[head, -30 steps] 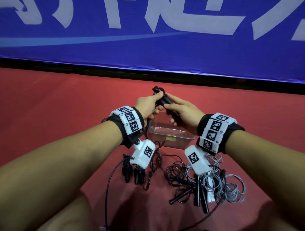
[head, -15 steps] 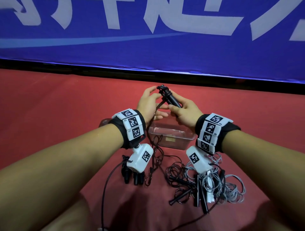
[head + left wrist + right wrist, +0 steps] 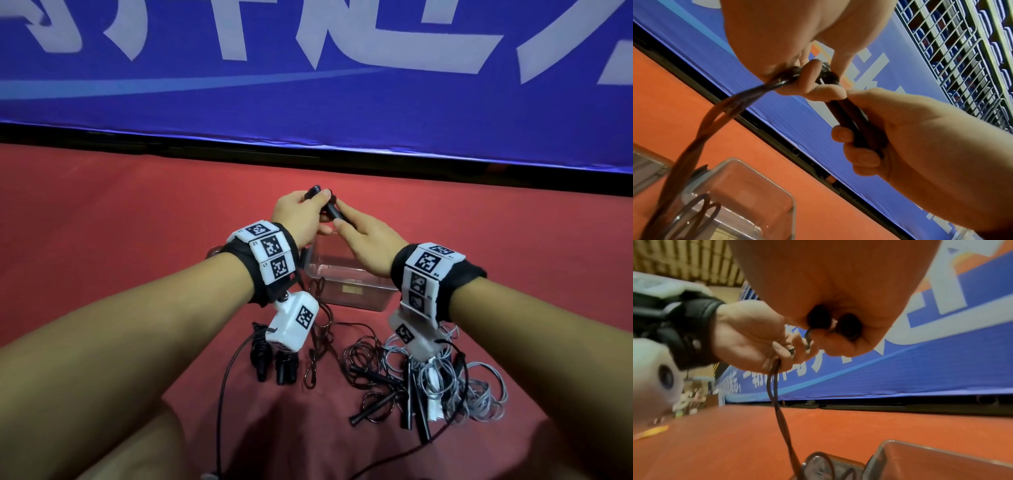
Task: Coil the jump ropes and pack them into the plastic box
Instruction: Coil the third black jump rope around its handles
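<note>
While a tangle of black and grey jump ropes (image 3: 424,377) lies on the red floor (image 3: 102,222) near the person, the clear plastic box (image 3: 349,291) sits just beyond it, below a blue banner (image 3: 376,113). Above the box, the right hand (image 3: 366,243) is curled round two black handles (image 3: 334,212); the left hand (image 3: 301,219) pinches their rope (image 3: 715,113), which hangs into the box.

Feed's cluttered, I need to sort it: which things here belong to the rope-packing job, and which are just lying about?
Job:
- black jump-rope handles, in left hand and right hand
- their dark cord
- clear plastic box
- tangled black rope and grey rope on floor

Lying about:
- blue banner
- red floor
</note>
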The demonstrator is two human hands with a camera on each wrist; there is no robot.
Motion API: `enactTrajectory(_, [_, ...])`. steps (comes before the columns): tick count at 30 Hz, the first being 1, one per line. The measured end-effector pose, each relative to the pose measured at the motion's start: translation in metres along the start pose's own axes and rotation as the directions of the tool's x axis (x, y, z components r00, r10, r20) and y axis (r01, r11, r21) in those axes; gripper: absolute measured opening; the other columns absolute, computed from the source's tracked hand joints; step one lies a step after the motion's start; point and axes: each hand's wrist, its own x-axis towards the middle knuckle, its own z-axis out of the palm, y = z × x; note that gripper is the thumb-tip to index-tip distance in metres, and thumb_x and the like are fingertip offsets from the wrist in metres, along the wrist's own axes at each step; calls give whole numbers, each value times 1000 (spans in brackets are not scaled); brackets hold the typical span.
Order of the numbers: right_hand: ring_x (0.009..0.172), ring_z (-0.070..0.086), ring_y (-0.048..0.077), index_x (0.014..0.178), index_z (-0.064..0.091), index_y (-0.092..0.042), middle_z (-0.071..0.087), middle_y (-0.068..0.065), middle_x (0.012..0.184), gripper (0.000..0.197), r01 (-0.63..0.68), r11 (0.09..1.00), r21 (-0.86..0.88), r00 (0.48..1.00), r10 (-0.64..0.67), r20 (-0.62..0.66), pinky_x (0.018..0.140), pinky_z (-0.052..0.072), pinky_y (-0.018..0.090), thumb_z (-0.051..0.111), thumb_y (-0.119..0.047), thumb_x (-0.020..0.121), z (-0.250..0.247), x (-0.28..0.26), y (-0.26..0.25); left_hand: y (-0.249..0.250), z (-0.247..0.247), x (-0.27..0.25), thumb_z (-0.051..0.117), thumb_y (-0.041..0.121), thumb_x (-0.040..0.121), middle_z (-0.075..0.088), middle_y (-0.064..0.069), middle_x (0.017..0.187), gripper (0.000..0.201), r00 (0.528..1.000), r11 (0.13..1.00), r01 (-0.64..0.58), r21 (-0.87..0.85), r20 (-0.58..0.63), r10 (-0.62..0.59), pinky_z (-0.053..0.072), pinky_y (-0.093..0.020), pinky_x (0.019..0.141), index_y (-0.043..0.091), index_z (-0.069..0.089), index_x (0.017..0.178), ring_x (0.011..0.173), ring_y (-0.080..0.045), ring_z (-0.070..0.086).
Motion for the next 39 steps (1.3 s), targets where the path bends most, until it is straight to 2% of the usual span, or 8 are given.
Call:
enactTrajectory(3, [48, 52, 12, 150, 42, -25, 55, 0, 66, 48, -45, 916, 399, 999, 34, 34, 48, 44, 24, 53, -22, 103, -1, -1, 2, -2, -1, -2, 59, 31, 101, 73, -7, 88, 24, 1000, 1000, 1, -28, 28, 0, 32, -17, 37, 12, 69, 110, 44, -7, 60])
enactTrajectory(6, [56, 68, 21, 143, 50, -30, 73, 7, 78, 52, -195, 707, 680, 981, 147, 129, 46, 49, 22, 65, -16, 96, -10, -5, 3, -2, -2, -5, 55, 27, 104, 71, -5, 90, 19, 994, 994, 12, -106, 112, 0, 30, -17, 37, 14, 68, 109, 45, -5, 57])
enactTrajectory(14, [43, 39, 8, 139, 55, -27, 46, -4, 50, 43, -134, 639, 758, 991, 108, 84, 42, 32, 16, 58, -13, 99, -16, 0, 8, 2, 3, -12, 45, 41, 106, 74, -5, 99, 27, 979, 992, 3, -128, 203, 24, 43, -19, 43, 20, 63, 107, 52, -15, 68])
enactTrajectory(21, [54, 49, 7, 142, 54, -31, 61, -12, 70, 51, 15, 900, 436, 993, 39, -114, 56, 42, 25, 65, -14, 95, -11, 5, 21, 0, 2, -14, 49, 36, 106, 72, -9, 80, 46, 988, 995, -76, 63, 140, 67, 48, -21, 43, 36, 38, 151, 47, -17, 67])
enactTrajectory(26, [103, 68, 9, 142, 47, -50, 72, -13, 117, 55, 38, 999, 17, 966, -32, -255, 90, 54, 31, 65, -39, 91, -15, 7, 25, -1, 5, -12, 53, 26, 105, 76, -9, 90, 32, 980, 979, -195, 62, 62, 191, 40, -17, 38, 25, 60, 136, 43, -11, 65])
enactTrajectory(30, [96, 70, 17, 141, 44, -55, 74, -11, 111, 56, 21, 995, -102, 963, -47, -264, 84, 57, 38, 64, -46, 89, -11, 6, 19, -4, 6, -9, 59, 27, 102, 72, -5, 86, 17, 974, 974, -222, 37, -41, 223, 36, -17, 36, 17, 69, 113, 40, -5, 57])
enactTrajectory(35, [58, 64, 15, 144, 49, -39, 73, -5, 85, 63, 23, 936, 351, 990, 27, -137, 70, 61, 41, 73, -18, 89, -13, 1, 7, -5, 3, -5, 59, 20, 102, 64, 3, 64, 8, 988, 981, -150, -122, -58, 144, 31, -15, 35, 18, 66, 99, 33, -2, 42])
enactTrajectory(39, [61, 71, 21, 145, 43, -22, 73, 9, 80, 59, -166, 581, 797, 983, 162, 88, 57, 58, 28, 59, 2, 93, -16, -9, -9, -5, 2, -3, 59, 23, 102, 70, 2, 63, 11, 993, 982, -116, -148, -29, 113, 27, -17, 36, 21, 68, 96, 34, -10, 32])
